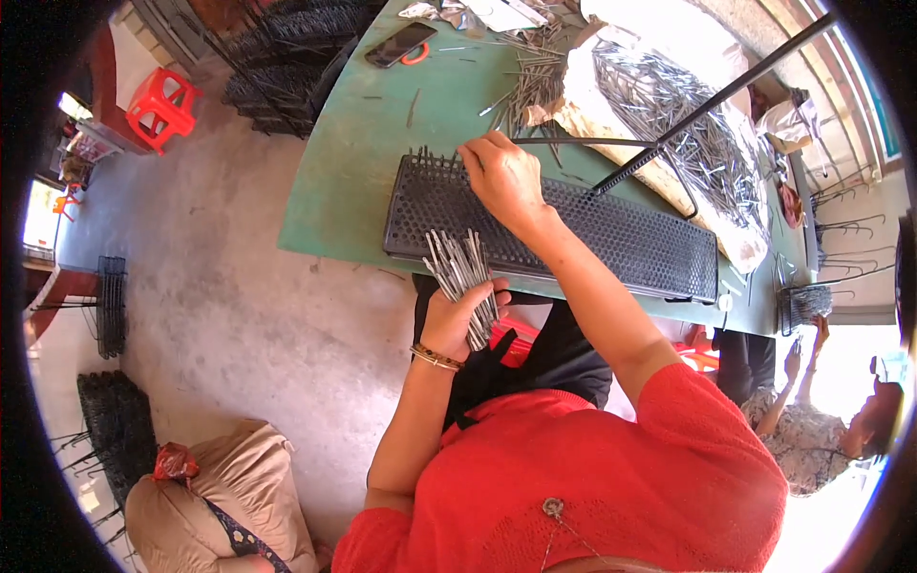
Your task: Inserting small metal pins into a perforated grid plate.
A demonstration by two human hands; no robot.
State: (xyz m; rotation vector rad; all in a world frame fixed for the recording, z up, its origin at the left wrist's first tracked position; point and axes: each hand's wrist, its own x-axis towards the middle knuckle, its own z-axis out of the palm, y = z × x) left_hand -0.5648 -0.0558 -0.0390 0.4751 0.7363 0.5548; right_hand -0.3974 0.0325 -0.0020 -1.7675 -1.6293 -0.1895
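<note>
My left hand (pixel 457 315) is closed around a bundle of thin grey metal rods (pixel 462 270), held upright in front of the table edge. A long black perforated rack (pixel 611 237) lies on the green table, full of small round holes. Along its far left edge, several rods (pixel 430 158) stand in the holes. My right hand (pixel 501 177) is over that far edge, beside the standing rods, with its fingers bent together and pointing down. Whatever its fingertips may hold is hidden behind the hand. A black post with a hook (pixel 659 148) rises from the rack.
Loose rods fill an open sack (pixel 659 95) at the table's far right; more lie in a pile (pixel 535 81) beside it. A phone (pixel 401 45) and orange-handled scissors (pixel 416 55) lie far left. Black racks (pixel 296 57) are stacked beyond. Another person (pixel 812 430) works at right.
</note>
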